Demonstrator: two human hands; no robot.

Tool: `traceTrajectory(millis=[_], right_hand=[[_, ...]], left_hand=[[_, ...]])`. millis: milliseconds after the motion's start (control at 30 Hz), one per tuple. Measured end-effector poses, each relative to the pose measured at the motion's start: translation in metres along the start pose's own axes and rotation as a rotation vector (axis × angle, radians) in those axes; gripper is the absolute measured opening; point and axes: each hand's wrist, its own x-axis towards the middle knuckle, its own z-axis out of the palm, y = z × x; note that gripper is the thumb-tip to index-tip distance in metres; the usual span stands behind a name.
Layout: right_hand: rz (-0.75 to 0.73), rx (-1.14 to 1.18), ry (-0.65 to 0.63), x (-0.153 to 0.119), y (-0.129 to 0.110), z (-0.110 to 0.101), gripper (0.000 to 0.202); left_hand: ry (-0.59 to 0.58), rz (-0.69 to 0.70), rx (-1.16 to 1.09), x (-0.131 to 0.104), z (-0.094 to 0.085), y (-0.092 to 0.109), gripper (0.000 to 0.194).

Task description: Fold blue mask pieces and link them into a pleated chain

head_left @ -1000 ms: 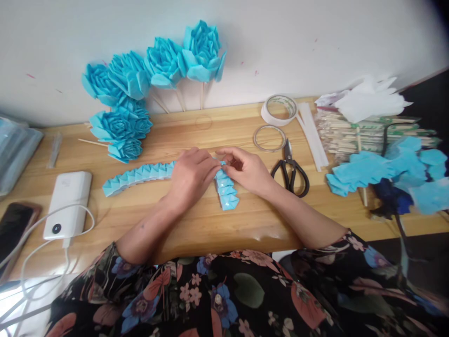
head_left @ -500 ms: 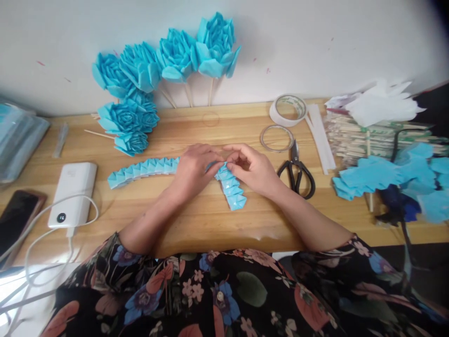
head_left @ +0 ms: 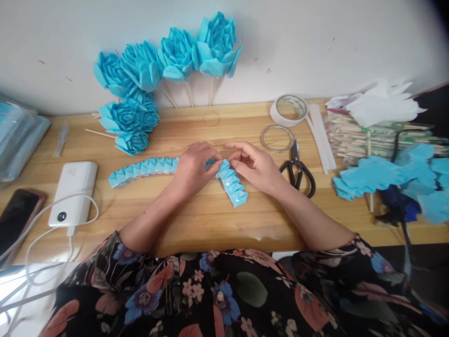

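Note:
A pleated light-blue strip of folded paper or thin cloth (head_left: 145,169) lies on the wooden table and passes under my left hand (head_left: 196,166). Its shorter folded end (head_left: 233,186) slants toward me on the other side. The thumb and fingers of my left hand pinch the strip near its bend; the part beneath the palm is hidden. Just right of that bend is my right hand (head_left: 256,166), its thumb and forefinger apart and nothing visible between them. The right thumb tip is very near the strip; whether it touches, I cannot tell.
Blue paper flowers on sticks (head_left: 178,56) lean at the wall. To the right are black-handled scissors (head_left: 297,173), a tape roll (head_left: 288,110), a thin ring (head_left: 277,138), white strips (head_left: 321,140), bundled sticks (head_left: 351,140) and blue pieces (head_left: 379,175). A power bank (head_left: 73,192) and phone (head_left: 21,210) lie left.
My right hand has drawn slightly away from the strip, its thumb and forefinger parting. The strip's short end has swung a little to the right. My left hand stays on the strip.

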Motion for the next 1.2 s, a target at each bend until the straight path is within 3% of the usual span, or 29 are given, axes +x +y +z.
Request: traceTrajectory(millis=[133, 300, 467, 633, 800, 1033, 1200], right_hand=[[-0.031, -0.064, -0.019, 0.000, 0.001, 0.001, 0.040], [-0.018, -0.132, 0.036, 0.002, 0.005, 0.001, 0.039], [-0.014, -0.230, 0.005, 0.002, 0.007, -0.004, 0.035], [-0.068, -0.470, -0.041, 0.000, 0.002, -0.011, 0.033], [-0.113, -0.763, 0.022, -0.001, -0.008, -0.023, 0.023], [-0.004, -0.807, -0.215, -0.004, -0.021, -0.029, 0.014], [0.049, -0.769, -0.239, -0.005, -0.018, -0.021, 0.009]], left_hand=[[-0.026, -0.005, -0.096, 0.000, -0.001, 0.000, 0.014], [0.064, -0.049, -0.033, 0.001, -0.013, 0.005, 0.018], [-0.025, -0.030, 0.098, -0.013, -0.027, 0.017, 0.019], [-0.056, -0.006, 0.199, -0.031, -0.024, 0.020, 0.024], [-0.056, -0.015, 0.256, -0.008, -0.021, 0.011, 0.025], [-0.373, 0.006, 0.158, 0.038, -0.008, 0.001, 0.021], [-0.517, -0.012, 0.110, 0.045, -0.005, 0.000, 0.020]])
